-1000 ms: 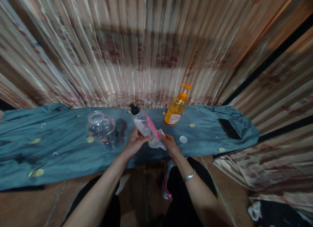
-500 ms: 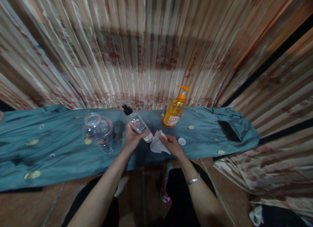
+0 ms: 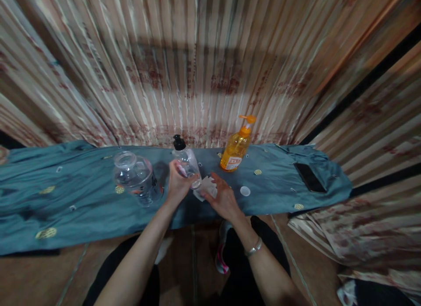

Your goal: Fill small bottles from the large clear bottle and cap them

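Note:
My left hand (image 3: 180,183) is wrapped around a clear pump bottle (image 3: 189,162) with a black pump top, which leans slightly to the left. Close to the bottle's base, my right hand (image 3: 223,196) pinches a crumpled white tissue (image 3: 208,188). The tissue lies against or just beside the bottle's lower end; exact contact is hard to make out. Behind my right hand stands an orange pump bottle (image 3: 234,152) with amber liquid and a label. A large clear plastic jug (image 3: 138,178) without a lid sits to the left of my left hand.
A small white round cap (image 3: 245,191) lies right of my right hand. Farther right is a black phone (image 3: 309,177). A teal patterned cloth (image 3: 88,200) covers the narrow table, and a pleated curtain (image 3: 210,69) hangs behind it.
The clear pump bottle has become more upright, its top shifting right. My right hand has moved slightly left with the tissue, which is now more bunched up by the bottle's base.

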Tool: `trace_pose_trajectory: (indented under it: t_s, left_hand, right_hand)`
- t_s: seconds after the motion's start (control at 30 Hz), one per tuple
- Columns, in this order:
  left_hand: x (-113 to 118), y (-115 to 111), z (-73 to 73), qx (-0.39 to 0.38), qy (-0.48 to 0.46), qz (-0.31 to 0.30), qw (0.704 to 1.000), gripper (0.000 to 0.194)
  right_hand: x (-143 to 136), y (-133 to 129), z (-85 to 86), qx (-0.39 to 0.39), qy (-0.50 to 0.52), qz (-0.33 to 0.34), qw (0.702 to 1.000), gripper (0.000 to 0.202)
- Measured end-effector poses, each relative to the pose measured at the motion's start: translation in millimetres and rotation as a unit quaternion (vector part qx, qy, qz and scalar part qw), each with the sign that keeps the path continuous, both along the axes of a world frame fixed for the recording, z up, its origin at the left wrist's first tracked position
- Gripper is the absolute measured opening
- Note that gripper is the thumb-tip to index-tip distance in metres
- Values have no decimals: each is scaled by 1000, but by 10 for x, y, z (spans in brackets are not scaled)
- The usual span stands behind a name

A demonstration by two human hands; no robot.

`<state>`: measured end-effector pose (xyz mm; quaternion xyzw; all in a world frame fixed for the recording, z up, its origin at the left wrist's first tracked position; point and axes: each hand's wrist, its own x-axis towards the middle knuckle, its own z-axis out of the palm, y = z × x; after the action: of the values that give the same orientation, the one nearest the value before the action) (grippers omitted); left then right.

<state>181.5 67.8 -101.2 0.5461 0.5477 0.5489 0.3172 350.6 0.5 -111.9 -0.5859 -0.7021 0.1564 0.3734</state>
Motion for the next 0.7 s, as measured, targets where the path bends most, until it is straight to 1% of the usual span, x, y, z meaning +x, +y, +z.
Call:
trace_pose_trajectory:
  t_s: [0.1, 0.2, 0.3, 0.37, 0.5, 0.6, 0.7]
  left_hand:
    - [246, -14, -37, 11, 6, -14, 1000, 41]
    - [517, 9, -92, 31, 12, -35, 999, 41]
    - [787, 32, -169, 54, 12, -63, 996, 43]
    - [958, 24, -238, 72, 11, -83, 994, 45]
    - [1235, -8, -395, 100, 7, -130, 986, 47]
    - [1375, 26, -492, 111, 7, -163, 980, 47]
    - [1479, 95, -551, 114, 8, -185, 976, 48]
  right_hand:
    - [-91, 11, 37, 13, -50, -12, 999, 76]
    - [-19, 76, 66, 15, -87, -55, 995, 66]
    - [235, 136, 97, -24, -94, -88, 991, 55]
    - [448, 168, 110, -81, -86, -87, 989, 52]
    - [807, 255, 106, -131, -91, -91, 983, 47]
    - [960, 351, 102, -153, -100, -102, 978, 39]
    - [1039, 444, 115, -159, -104, -113, 975, 37]
